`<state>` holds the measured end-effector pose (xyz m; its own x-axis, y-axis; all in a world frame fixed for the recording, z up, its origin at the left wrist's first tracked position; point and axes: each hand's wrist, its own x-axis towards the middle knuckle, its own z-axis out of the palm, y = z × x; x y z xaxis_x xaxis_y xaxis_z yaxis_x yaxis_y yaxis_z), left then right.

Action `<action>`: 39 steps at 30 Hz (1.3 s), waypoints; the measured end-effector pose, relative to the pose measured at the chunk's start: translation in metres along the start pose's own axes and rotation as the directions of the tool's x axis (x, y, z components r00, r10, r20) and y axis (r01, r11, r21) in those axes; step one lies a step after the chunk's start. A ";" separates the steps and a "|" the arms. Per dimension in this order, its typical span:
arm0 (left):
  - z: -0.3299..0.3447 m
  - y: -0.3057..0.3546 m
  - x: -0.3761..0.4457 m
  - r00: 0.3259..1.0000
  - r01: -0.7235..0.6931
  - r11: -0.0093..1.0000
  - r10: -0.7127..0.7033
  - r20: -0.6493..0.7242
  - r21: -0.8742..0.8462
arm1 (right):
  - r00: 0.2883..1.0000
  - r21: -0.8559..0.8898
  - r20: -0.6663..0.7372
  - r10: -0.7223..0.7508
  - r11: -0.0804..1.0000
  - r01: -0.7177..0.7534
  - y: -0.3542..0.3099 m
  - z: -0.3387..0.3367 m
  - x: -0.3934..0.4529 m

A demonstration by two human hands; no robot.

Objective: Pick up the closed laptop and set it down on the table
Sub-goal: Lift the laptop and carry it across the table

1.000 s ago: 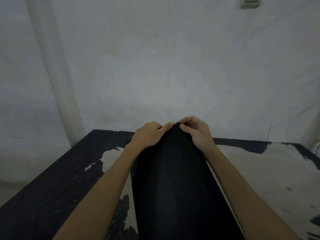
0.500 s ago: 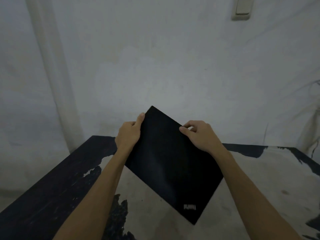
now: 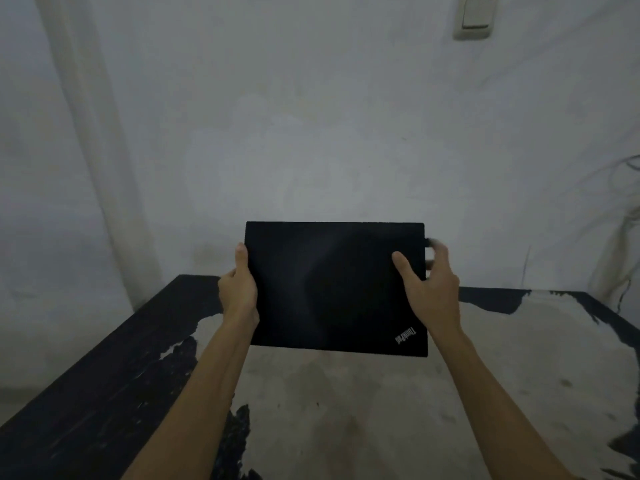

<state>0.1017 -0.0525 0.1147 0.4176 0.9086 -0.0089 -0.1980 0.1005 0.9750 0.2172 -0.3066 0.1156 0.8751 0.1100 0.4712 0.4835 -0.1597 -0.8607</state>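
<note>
Both hands, left [image 3: 239, 292] and right [image 3: 431, 289], clasp the laptop [image 3: 334, 289] by its sides above the tabletop [image 3: 346, 410], though the blurred right fingers seem loose, so it could slip.

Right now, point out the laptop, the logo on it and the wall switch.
laptop [image 3: 325, 289], head view, middle of the closed lid.
logo [image 3: 405, 336], head view, lettering at the lid's near right corner.
wall switch [image 3: 473, 16], head view, centre of the rocker.

Left hand [image 3: 239, 292] and right hand [image 3: 431, 289] raised — both gripping.
</note>
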 end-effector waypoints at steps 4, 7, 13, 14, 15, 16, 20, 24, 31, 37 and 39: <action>0.004 -0.014 -0.009 0.999 0.042 0.997 -0.041 0.020 -0.062 | 0.999 0.104 0.046 0.027 0.994 -0.032 0.017 0.001 -0.006; 0.005 -0.024 -0.018 0.995 0.044 0.998 -0.039 0.097 -0.052 | 0.998 0.112 0.014 0.056 0.992 -0.057 0.031 -0.004 -0.010; 0.009 -0.060 -0.029 0.972 -0.027 0.991 -0.004 0.234 0.131 | 0.990 0.064 -0.041 0.138 0.989 -0.135 0.066 -0.020 -0.012; 0.011 -0.068 -0.028 0.969 -0.046 0.984 0.003 0.247 0.170 | 0.987 0.048 -0.047 0.153 0.987 -0.151 0.071 -0.023 -0.011; 0.014 -0.074 -0.027 0.966 -0.070 0.976 0.015 0.257 0.204 | 0.985 0.024 -0.051 0.163 0.987 -0.162 0.076 -0.025 -0.010; 0.017 -0.079 -0.027 0.963 -0.097 0.964 0.029 0.266 0.246 | 0.983 0.000 -0.052 0.174 0.985 -0.174 0.083 -0.027 -0.008; 0.028 -0.097 -0.024 0.945 -0.211 0.893 0.083 0.315 0.397 | 0.973 -0.065 -0.038 0.229 0.971 -0.231 0.106 -0.033 0.000; 0.037 -0.124 -0.014 0.937 -0.235 0.858 0.074 0.343 0.457 | 0.962 -0.124 -0.025 0.273 0.954 -0.274 0.132 -0.031 0.013; 0.055 -0.145 0.011 0.933 -0.240 0.842 0.064 0.353 0.483 | 0.939 -0.202 -0.007 0.344 0.919 -0.338 0.168 -0.012 0.034; 0.071 -0.151 0.029 0.915 -0.283 0.804 0.062 0.399 0.523 | 0.938 -0.274 0.002 0.348 0.902 -0.334 0.185 -0.007 0.057; 0.075 -0.154 0.035 0.907 -0.312 0.792 0.084 0.413 0.524 | 0.934 -0.273 0.010 0.356 0.900 -0.340 0.189 -0.006 0.063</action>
<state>0.2134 -0.0666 -0.0195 0.7284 0.6649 0.1653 0.1778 -0.4165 0.8916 0.3643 -0.3355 -0.0163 0.9897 0.0556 0.1317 0.1426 -0.4490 -0.8821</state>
